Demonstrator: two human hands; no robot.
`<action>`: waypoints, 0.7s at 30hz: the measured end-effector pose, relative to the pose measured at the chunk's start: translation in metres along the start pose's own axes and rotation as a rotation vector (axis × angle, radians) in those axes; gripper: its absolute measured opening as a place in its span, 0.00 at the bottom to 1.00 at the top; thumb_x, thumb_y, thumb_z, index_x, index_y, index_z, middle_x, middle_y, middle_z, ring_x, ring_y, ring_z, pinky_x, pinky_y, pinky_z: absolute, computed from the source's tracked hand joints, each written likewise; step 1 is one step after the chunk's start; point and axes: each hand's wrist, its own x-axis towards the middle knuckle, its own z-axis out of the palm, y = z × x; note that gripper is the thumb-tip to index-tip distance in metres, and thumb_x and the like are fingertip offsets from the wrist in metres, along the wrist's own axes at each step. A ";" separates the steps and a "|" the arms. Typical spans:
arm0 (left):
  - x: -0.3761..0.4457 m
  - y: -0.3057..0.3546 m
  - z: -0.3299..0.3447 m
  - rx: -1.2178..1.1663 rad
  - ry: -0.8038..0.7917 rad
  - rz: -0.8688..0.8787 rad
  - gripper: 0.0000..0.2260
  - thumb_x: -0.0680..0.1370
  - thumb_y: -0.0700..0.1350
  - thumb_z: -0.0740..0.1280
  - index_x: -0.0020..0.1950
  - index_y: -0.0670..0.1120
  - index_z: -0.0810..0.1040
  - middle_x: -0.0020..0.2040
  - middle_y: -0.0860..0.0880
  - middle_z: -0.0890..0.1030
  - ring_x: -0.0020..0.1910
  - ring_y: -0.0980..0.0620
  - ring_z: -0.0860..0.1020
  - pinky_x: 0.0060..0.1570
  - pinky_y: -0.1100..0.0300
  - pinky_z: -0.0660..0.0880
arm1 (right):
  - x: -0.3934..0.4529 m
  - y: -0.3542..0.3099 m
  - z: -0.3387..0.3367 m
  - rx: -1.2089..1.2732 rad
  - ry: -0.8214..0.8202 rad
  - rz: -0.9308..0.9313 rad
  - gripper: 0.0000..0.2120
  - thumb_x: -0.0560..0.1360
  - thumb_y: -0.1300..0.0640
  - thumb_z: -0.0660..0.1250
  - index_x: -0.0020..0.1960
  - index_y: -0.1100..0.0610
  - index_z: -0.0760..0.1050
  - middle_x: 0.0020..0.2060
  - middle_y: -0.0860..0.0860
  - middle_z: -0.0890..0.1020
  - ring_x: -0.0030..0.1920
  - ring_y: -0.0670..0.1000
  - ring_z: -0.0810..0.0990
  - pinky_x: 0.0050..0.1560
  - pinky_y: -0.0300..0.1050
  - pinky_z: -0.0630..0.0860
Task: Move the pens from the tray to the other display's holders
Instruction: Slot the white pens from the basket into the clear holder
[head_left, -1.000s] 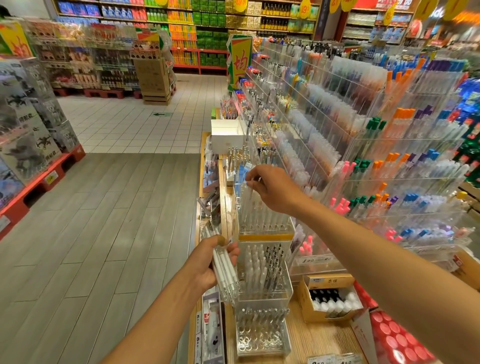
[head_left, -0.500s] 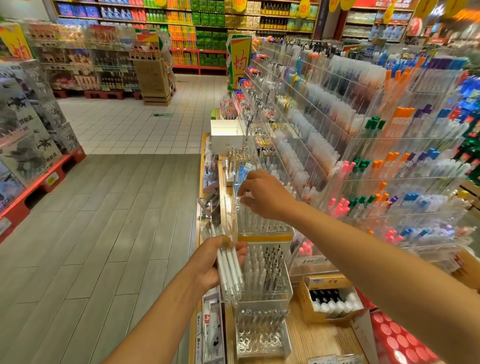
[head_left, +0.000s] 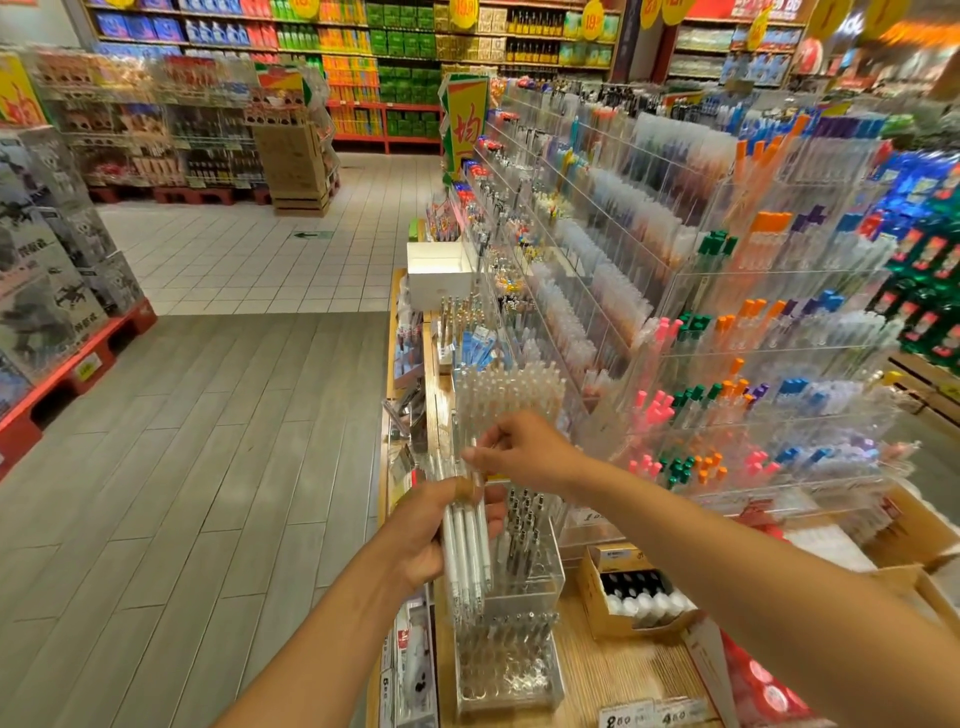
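Observation:
My left hand (head_left: 423, 535) grips a bundle of white pens (head_left: 465, 551), held upright in front of a clear stepped acrylic display (head_left: 524, 587). My right hand (head_left: 524, 454) reaches across to the top of that bundle and pinches the upper end of one pen between thumb and fingers. The display's top tier (head_left: 506, 397) is filled with upright clear-capped pens. Its middle tier holds white and dark pens. The lowest tier (head_left: 506, 670) shows mostly bare holes with a few pens at the back.
The display stands on a wooden shelf (head_left: 623, 670) beside a yellow box of dark-capped items (head_left: 631, 592). A tall acrylic rack of coloured pens (head_left: 727, 322) rises at right. A white box (head_left: 439, 280) sits farther along the shelf. Grey aisle floor (head_left: 182, 467) lies left.
My right hand has come down from the top tier of the display to the bundle in my left hand. My left hand has lifted the bundle slightly.

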 end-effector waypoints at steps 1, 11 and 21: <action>0.001 -0.003 0.001 -0.008 0.004 0.003 0.13 0.71 0.31 0.64 0.56 0.30 0.76 0.40 0.39 0.79 0.35 0.46 0.80 0.36 0.56 0.82 | -0.002 0.002 0.000 0.001 0.007 0.021 0.12 0.74 0.47 0.72 0.40 0.56 0.79 0.33 0.48 0.80 0.32 0.43 0.75 0.33 0.37 0.70; 0.005 -0.020 0.010 -0.051 0.090 0.003 0.11 0.68 0.32 0.68 0.50 0.35 0.81 0.41 0.38 0.83 0.39 0.44 0.82 0.44 0.51 0.82 | -0.016 0.020 -0.034 0.170 0.034 0.149 0.09 0.79 0.58 0.63 0.43 0.61 0.78 0.34 0.54 0.78 0.29 0.46 0.73 0.31 0.39 0.69; 0.003 -0.018 0.016 -0.113 0.141 0.002 0.19 0.67 0.32 0.69 0.58 0.33 0.76 0.48 0.34 0.84 0.41 0.41 0.86 0.36 0.49 0.83 | -0.011 0.030 -0.095 -0.045 0.551 -0.156 0.04 0.79 0.56 0.65 0.50 0.56 0.76 0.42 0.50 0.80 0.41 0.48 0.78 0.41 0.38 0.76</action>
